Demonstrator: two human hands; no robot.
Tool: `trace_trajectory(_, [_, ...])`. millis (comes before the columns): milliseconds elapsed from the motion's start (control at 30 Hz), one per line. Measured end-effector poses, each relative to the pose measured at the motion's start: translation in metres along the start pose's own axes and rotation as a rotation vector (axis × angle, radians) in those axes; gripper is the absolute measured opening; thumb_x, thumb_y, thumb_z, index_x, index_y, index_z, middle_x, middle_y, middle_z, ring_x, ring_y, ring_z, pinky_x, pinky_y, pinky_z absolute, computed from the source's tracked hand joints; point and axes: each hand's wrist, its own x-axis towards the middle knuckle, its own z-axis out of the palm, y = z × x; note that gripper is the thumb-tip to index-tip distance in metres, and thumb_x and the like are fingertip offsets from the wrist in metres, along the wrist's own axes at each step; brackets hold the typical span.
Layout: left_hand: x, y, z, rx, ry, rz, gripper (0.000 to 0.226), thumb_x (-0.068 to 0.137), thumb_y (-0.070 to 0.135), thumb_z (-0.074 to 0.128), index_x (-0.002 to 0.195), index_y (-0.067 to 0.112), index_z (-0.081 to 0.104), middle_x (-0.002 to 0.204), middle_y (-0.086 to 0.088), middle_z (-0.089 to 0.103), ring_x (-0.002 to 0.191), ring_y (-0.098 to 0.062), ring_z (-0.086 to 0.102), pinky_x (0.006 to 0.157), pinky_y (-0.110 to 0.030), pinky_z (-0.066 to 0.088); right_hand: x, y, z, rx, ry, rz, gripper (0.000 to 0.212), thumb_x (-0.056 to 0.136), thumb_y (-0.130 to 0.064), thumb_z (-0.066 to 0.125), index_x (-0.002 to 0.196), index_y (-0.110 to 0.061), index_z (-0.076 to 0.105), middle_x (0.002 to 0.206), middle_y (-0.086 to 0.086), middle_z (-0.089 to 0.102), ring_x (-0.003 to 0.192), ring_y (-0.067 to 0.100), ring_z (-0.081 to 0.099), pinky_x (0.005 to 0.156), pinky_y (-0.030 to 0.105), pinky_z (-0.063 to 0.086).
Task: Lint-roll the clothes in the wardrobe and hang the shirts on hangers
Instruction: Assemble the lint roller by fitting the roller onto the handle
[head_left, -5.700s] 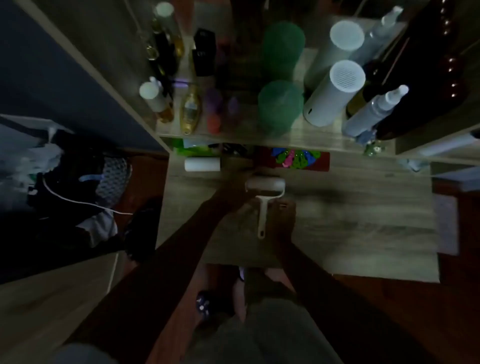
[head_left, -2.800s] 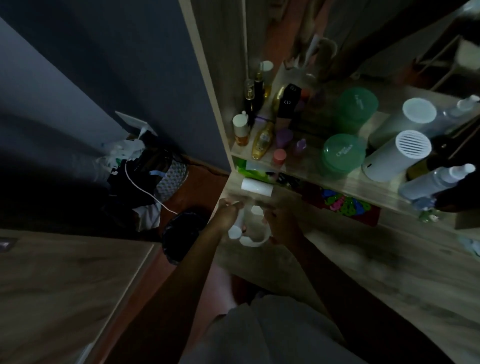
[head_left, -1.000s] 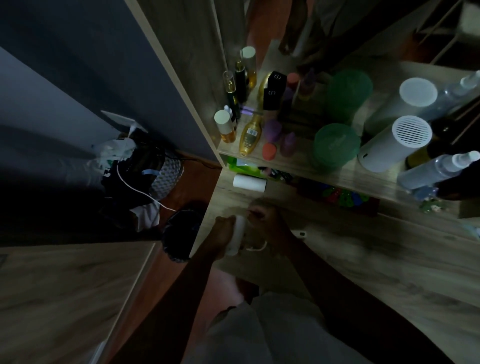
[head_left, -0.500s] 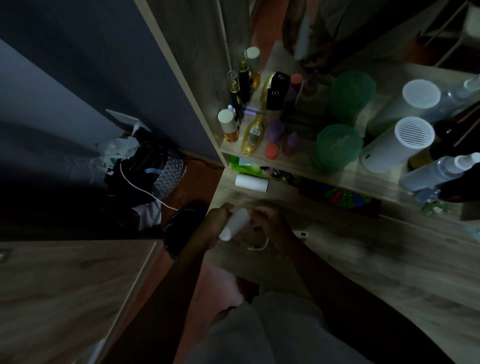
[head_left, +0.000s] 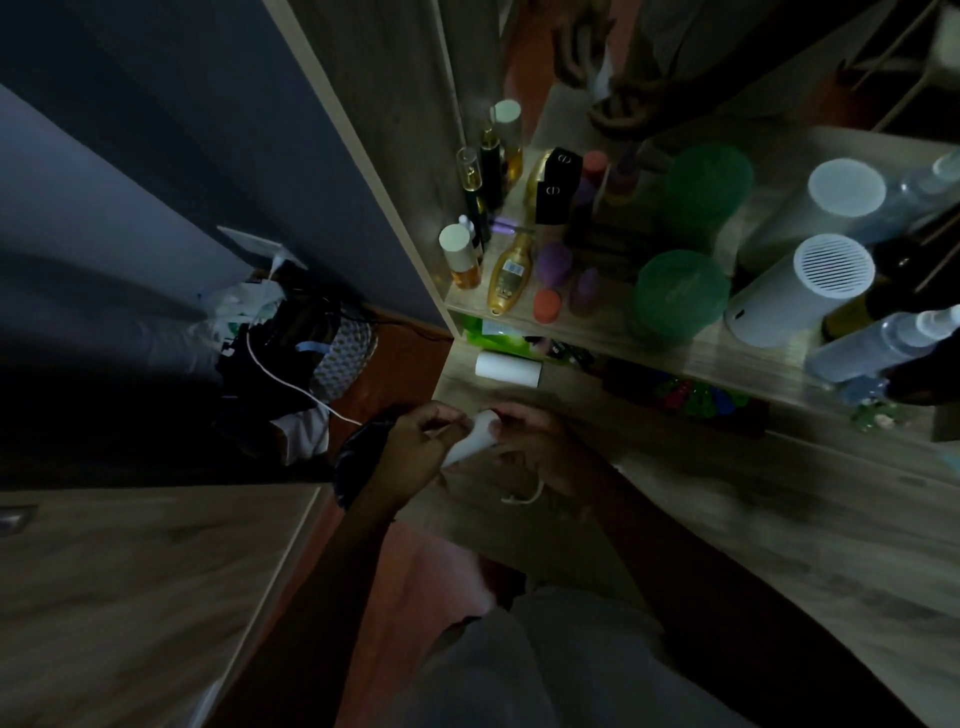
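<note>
Hovering low over the near edge of the pale wood-grain tabletop (head_left: 727, 519), both hands meet on a small white plastic lint roller (head_left: 470, 440), which is held tilted between them, clear of the surface. The left hand (head_left: 415, 454) has its fingers curled round the roller's lower end; the right hand (head_left: 540, 449) closes on the upper end, with the thin looped white handle (head_left: 525, 496) showing just beneath it. In this dim light I cannot tell whether a sheet is being peeled.

The roller looks light and rigid, but its drum is probably sticky and free to spin, so the handle is the sensible place to grip, with fingers kept off the adhesive.

Just beyond the hands a white cylindrical spare roll (head_left: 508, 368) lies on its side on the tabletop, tucked under the wooden shelf (head_left: 597, 332). On that shelf stand an amber plastic bottle (head_left: 511, 273), translucent green lidded jars (head_left: 680, 296) and a white vented cylinder (head_left: 800, 291).
</note>
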Motion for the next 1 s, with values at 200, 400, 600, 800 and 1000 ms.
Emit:
trace_trajectory(200, [-0.009, 0.002, -0.005, -0.088, -0.01, -0.021, 0.011, 0.091, 0.011, 0.071, 0.098, 0.004, 0.072, 0.089, -0.009, 0.071, 0.063, -0.02, 0.066, 0.042, -0.024, 0.047, 0.0, -0.01, 0.001, -0.037, -0.041, 0.016, 0.021, 0.093, -0.004, 0.064, 0.111, -0.013, 0.064, 0.094, -0.003, 0.068, 0.08, 0.009, 0.065, 0.065, 0.017, 0.056])
trace_trajectory(400, [-0.015, 0.002, -0.011, -0.134, -0.058, -0.06, 0.015, 0.092, 0.016, 0.07, 0.102, 0.006, 0.073, 0.085, -0.009, 0.069, 0.054, -0.025, 0.063, 0.038, -0.024, 0.043, -0.004, -0.012, -0.001, -0.08, -0.118, -0.035, 0.026, 0.089, -0.008, 0.069, 0.112, -0.018, 0.061, 0.112, 0.005, 0.067, 0.103, 0.025, 0.066, 0.075, 0.034, 0.056])
trace_trajectory(600, [-0.02, 0.003, -0.013, -0.127, -0.089, -0.092, 0.016, 0.093, 0.014, 0.067, 0.105, 0.005, 0.072, 0.084, -0.011, 0.069, 0.051, -0.021, 0.062, 0.034, -0.022, 0.04, 0.002, -0.007, -0.001, -0.266, -0.107, -0.021, 0.035, 0.087, -0.013, 0.072, 0.118, -0.017, 0.057, 0.112, 0.002, 0.064, 0.089, 0.013, 0.065, 0.077, 0.034, 0.054])
trace_trajectory(800, [-0.023, 0.003, -0.016, -0.139, -0.113, -0.093, 0.016, 0.093, 0.017, 0.068, 0.105, 0.008, 0.072, 0.08, -0.006, 0.07, 0.052, -0.022, 0.063, 0.035, -0.022, 0.04, -0.001, -0.015, -0.002, -0.182, -0.184, -0.041, 0.037, 0.082, -0.018, 0.073, 0.115, -0.023, 0.057, 0.115, 0.004, 0.062, 0.09, 0.011, 0.066, 0.065, 0.019, 0.053])
trace_trajectory(1000, [-0.025, 0.007, -0.019, -0.162, -0.126, -0.097, 0.014, 0.093, 0.016, 0.068, 0.104, 0.009, 0.073, 0.08, -0.006, 0.07, 0.054, -0.023, 0.063, 0.036, -0.022, 0.04, -0.001, -0.016, -0.002, -0.073, -0.234, -0.009, 0.034, 0.085, -0.004, 0.071, 0.111, -0.019, 0.055, 0.112, 0.009, 0.058, 0.077, 0.008, 0.064, 0.057, 0.022, 0.052])
